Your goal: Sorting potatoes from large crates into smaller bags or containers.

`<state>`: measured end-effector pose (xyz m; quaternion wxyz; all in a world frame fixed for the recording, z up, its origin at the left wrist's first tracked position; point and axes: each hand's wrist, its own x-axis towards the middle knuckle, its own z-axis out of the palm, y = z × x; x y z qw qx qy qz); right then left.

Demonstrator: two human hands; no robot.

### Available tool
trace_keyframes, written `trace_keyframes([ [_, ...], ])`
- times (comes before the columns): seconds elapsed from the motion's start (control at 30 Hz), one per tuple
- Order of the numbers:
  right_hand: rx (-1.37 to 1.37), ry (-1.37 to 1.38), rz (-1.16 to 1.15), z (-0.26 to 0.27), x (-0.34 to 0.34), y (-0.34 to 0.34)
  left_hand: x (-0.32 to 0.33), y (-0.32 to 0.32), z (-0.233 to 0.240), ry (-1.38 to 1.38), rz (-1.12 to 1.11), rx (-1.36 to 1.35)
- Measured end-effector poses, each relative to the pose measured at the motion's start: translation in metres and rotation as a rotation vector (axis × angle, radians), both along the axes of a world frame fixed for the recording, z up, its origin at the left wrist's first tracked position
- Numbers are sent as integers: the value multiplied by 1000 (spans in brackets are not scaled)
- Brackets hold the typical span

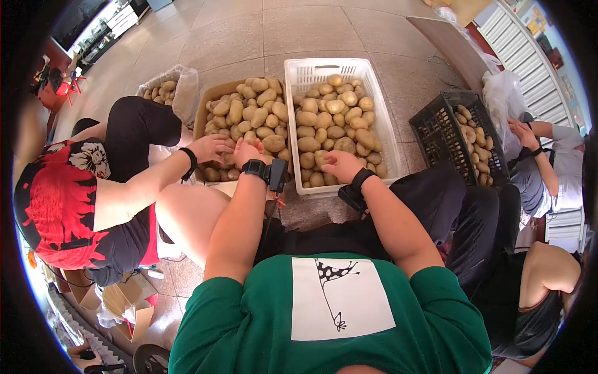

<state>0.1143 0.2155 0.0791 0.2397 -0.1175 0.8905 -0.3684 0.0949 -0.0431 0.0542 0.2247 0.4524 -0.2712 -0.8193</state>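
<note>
Potatoes fill a cardboard box in front of me, and more potatoes lie in a white plastic crate to its right. My left hand is over the near right part of the cardboard box, among the potatoes; whether it grips one is hidden. My right hand reaches over the near end of the white crate, fingers bent and apart beside a potato, with none seen in its grasp. Each of my wrists has a dark band and a small black device. A co-worker's hand is just left of my left hand.
A person in a red and black top sits close at my left. A lined container of potatoes stands beyond them. At the right are a black plastic crate holding potatoes, a clear plastic bag and other seated people. Tiled floor lies ahead.
</note>
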Motion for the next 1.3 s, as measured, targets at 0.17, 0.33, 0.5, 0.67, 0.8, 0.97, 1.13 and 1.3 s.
trace_keyframes([
  [0.17, -26, 112, -157, 5, -9, 6, -1, 16, -3, 42, -148, 154],
  [0.33, 73, 429, -323, 5, -23, 17, 8, 43, 5, 161, -536, 313],
  [0.5, 229, 391, -479, -4, -44, 33, 13, 62, 15, 100, -777, 308],
  [0.67, 343, 264, -445, -20, -57, 42, 10, 64, 15, 107, -830, 246],
  [0.8, 400, 195, -413, -25, -62, 41, 9, 64, 15, 85, -828, 238],
  [0.97, 457, 99, -411, -20, -64, 38, 8, 65, 14, 79, -840, 232],
  [1.13, 456, 116, -390, -19, -64, 35, 8, 64, 14, 93, -834, 251],
  [1.3, 536, 96, -373, -28, -67, 37, 9, 64, 16, 98, -843, 258],
])
